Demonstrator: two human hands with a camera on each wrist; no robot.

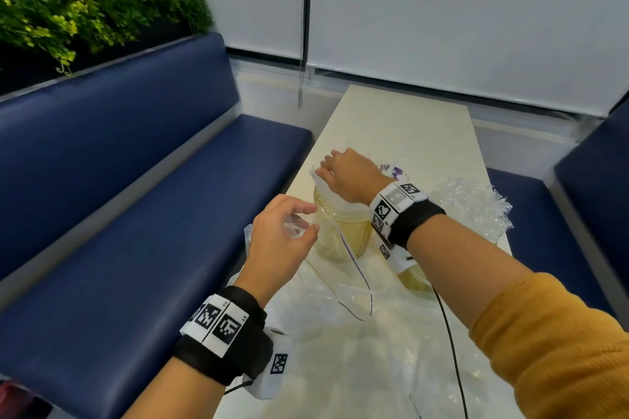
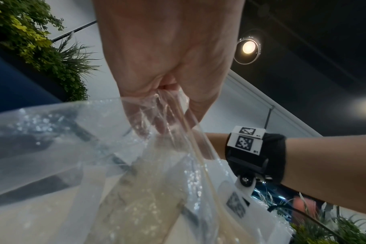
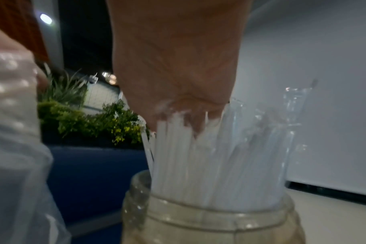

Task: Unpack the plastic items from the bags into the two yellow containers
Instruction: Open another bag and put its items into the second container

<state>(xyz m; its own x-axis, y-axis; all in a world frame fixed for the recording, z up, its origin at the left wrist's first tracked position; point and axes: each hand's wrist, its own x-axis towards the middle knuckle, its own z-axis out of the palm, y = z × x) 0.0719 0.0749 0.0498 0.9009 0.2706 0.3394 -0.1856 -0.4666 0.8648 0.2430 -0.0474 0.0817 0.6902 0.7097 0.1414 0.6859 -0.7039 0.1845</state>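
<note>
Clear bag (image 1: 343,286) pinched in left hand (image 1: 279,241) fingers, right hand (image 1: 347,177) gripping white straws (image 3: 209,165) in yellow container (image 1: 340,231)

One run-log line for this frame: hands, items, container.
left hand: grips clear bag | right hand: holds white straws upright in yellow container | second container: behind forearm

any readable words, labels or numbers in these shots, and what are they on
"L5": on the left wrist band, beside its black-and-white marker squares.
Small characters on the right wrist band: too blurred to read.
Printed label on the package behind the right hand: too small to read.
</note>
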